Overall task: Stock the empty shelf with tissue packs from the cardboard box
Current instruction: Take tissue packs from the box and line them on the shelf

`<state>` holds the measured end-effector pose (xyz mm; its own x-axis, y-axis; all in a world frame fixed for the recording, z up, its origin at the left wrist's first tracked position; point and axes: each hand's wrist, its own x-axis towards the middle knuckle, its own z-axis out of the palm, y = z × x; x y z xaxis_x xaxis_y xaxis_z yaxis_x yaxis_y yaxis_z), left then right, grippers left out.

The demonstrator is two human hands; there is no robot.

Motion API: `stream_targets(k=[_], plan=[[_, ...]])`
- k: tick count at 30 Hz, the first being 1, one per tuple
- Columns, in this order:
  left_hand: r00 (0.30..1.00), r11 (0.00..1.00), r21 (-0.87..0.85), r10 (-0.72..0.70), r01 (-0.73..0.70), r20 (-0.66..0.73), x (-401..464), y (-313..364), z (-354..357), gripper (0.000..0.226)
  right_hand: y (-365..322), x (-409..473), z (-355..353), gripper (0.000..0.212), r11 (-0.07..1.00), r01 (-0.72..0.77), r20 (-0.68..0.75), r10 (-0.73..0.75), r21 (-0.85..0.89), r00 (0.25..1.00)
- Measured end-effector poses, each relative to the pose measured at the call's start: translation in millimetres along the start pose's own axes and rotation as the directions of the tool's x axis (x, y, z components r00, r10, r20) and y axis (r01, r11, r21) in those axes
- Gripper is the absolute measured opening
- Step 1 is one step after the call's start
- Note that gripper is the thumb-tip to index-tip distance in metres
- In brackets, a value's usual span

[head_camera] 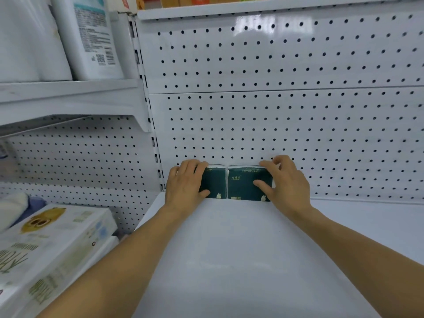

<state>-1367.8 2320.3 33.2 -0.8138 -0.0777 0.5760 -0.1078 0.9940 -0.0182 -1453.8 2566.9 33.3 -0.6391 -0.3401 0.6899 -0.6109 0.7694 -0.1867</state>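
Two bare forearms reach from the near edge across the white shelf [229,260] to its far left corner. There the left hand [185,187] and right hand [284,182] each clasp a dark green tissue pack: left pack [214,182], right pack [243,183]. The packs stand upright, side by side, seemingly touching the pegboard back wall [275,122]. By my reckoning, stocking has barely begun; nearly the whole shelf remains bare. The cardboard box is out of sight.
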Motion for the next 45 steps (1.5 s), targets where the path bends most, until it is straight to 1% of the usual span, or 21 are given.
stream_targets(k=[3, 6, 9, 13, 18, 23, 27, 30, 33, 36, 38, 41, 43, 45], plan=[[1.000, 1.000, 0.008, -0.013, 0.013, -0.029, -7.3, 4.0, -19.4, 0.080, -4.7, -3.4, -14.0, 0.048, 0.995, 0.067, -0.065, -0.072, -0.081, 0.995], [0.994, 0.999, 0.037, 0.011, -0.007, -0.105, -29.6, 12.2, -47.3, 0.079, -19.5, -15.1, -34.2, 0.053, 0.980, 0.165, -0.034, -0.169, -0.108, 0.985], [0.981, 0.997, 0.080, 0.033, -0.019, -0.190, -64.0, 23.2, -75.6, 0.078, -42.3, -33.1, -56.6, 0.055, 0.968, 0.246, -0.006, -0.247, -0.053, 0.969], [0.975, 0.997, 0.072, 0.007, 0.010, -0.224, -125.8, 23.6, -110.1, 0.071, -83.9, -67.8, -85.0, 0.052, 0.955, 0.297, -0.054, -0.296, 0.008, 0.954], [0.984, 0.994, 0.077, -0.067, 0.081, -0.164, -227.9, 4.2, -152.4, 0.070, -158.7, -126.1, -107.2, 0.054, 0.931, 0.351, -0.016, -0.351, 0.098, 0.936], [0.989, 0.988, 0.085, -0.120, 0.128, -0.092, -341.2, -31.3, -190.3, 0.066, -249.3, -202.6, -111.9, 0.050, 0.866, 0.443, -0.006, -0.454, 0.232, 0.891], [0.978, 0.973, 0.124, -0.203, 0.196, 0.049, -430.6, -60.8, -210.9, 0.071, -314.3, -266.8, -102.2, 0.049, 0.826, 0.468, 0.060, -0.509, 0.316, 0.859], [0.959, 0.964, 0.136, -0.248, 0.229, 0.140, -491.2, -80.3, -214.9, 0.071, -343.8, -315.6, -85.4, 0.048, 0.819, 0.450, 0.149, -0.525, 0.355, 0.838], [0.923, 0.946, 0.131, -0.319, 0.296, 0.215, -543.7, -95.2, -209.5, 0.072, -360.6, -362.9, -66.6, 0.045, 0.827, 0.397, 0.268, -0.519, 0.398, 0.812], [0.853, 0.914, 0.119, -0.404, 0.387, 0.331, -589.0, -106.9, -196.3, 0.075, -370.0, -400.6, -49.1, 0.044, 0.847, 0.327, 0.374, -0.490, 0.420, 0.788], [0.803, 0.893, 0.106, -0.441, 0.438, 0.400, -615.6, -112.7, -182.4, 0.076, -374.2, -421.5, -34.3, 0.040, 0.856, 0.313, 0.433, -0.485, 0.411, 0.760], [0.721, 0.848, 0.088, -0.495, 0.523, 0.486, -651.0, -118.1, -160.7, 0.075, -385.5, -446.4, -4.4, 0.035, 0.851, 0.289, 0.521, -0.503, 0.439, 0.689], [0.637, 0.794, 0.080, -0.538, 0.603, 0.552, -670.8, -126.5, -143.8, 0.074, -397.3, -458.3, 22.9, 0.033, 0.843, 0.278, 0.570, -0.522, 0.461, 0.635], [0.564, 0.734, 0.084, -0.584, 0.674, 0.583, -687.9, -141.1, -125.8, 0.074, -414.4, -469.8, 53.7, 0.031, 0.831, 0.266, 0.619, -0.545, 0.488, 0.565]])
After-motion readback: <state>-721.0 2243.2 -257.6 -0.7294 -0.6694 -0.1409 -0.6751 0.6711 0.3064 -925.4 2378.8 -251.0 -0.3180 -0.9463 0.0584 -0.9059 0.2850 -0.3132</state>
